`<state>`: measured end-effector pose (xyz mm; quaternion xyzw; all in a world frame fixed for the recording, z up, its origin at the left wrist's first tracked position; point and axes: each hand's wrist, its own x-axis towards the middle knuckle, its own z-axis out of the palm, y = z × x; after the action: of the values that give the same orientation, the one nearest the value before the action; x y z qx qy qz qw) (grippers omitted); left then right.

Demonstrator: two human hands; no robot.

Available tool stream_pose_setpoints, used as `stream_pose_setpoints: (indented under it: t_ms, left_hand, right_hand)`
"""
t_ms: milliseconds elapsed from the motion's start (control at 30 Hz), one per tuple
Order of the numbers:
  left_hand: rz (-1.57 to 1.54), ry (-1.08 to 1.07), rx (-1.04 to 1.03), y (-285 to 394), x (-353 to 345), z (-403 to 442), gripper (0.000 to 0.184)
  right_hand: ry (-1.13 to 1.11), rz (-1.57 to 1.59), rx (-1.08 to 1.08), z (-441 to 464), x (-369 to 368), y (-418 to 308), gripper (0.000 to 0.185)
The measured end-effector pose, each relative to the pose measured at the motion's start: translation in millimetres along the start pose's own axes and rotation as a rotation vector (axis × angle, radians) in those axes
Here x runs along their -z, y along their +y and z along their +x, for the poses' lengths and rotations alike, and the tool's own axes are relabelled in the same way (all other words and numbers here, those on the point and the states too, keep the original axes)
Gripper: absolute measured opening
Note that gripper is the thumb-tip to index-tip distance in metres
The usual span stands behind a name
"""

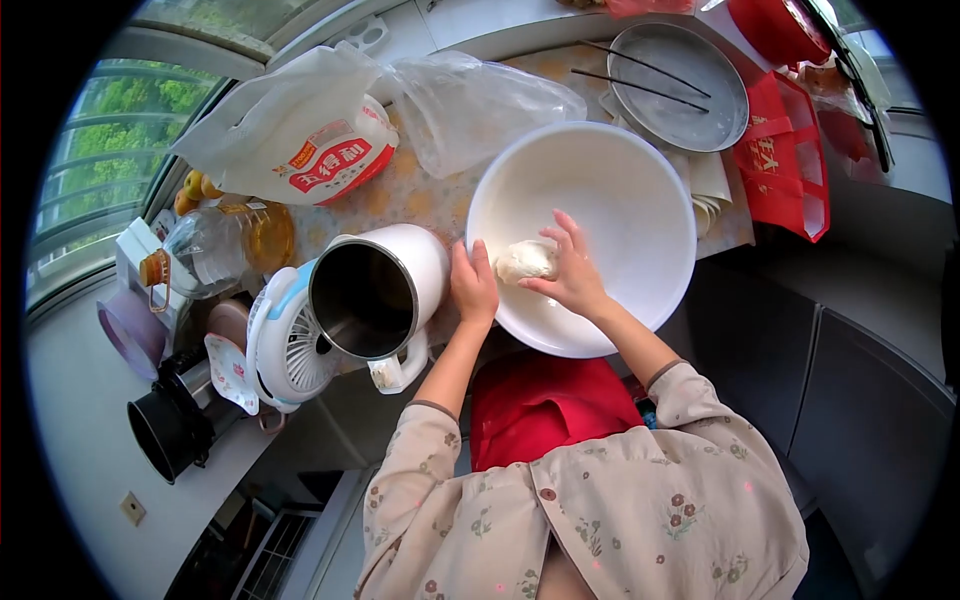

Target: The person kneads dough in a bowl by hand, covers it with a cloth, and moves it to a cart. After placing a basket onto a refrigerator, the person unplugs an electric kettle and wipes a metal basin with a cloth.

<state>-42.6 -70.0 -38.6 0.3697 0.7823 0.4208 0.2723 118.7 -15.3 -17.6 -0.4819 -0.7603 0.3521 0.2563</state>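
Note:
A large white bowl (640, 200) stands on the counter in front of me. Inside it, against the left wall, lies a pale lump of dough (525, 262). My right hand (575, 275) reaches into the bowl, with its thumb and fingers curved around the right side of the dough. At the bowl's left rim, my left hand (474, 285) holds the edge, its fingers pointing away from me. Left of that hand is a white electric kettle (425, 265) without a lid, its dark inside showing.
Behind the bowl are a flour bag (290, 140), a clear plastic bag (470, 105) and a metal pan (670, 125) with chopsticks (650, 90) across it. An oil bottle (230, 240) and a white fan (295, 345) crowd the left. A red bag (780, 160) hangs right.

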Motion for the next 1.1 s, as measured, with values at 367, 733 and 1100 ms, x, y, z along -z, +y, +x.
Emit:
stream_pose_setpoints:
  t_ms: [367, 733, 1100]
  left_hand:
    - [-0.020, 0.004, 0.029, 2, 1, 0, 0.032]
    - [-0.037, -0.026, 0.068, 6, 1, 2, 0.031]
    - [-0.055, -0.029, 0.077, 5, -1, 8, 0.031]
  right_hand:
    - [-0.080, 0.341, 0.070, 36, 67, -5, 0.052]
    - [-0.195, -0.512, 0.551, 86, 63, 33, 0.051]
    - [-0.436, -0.500, 1.042, 166, 4, 80, 0.010]
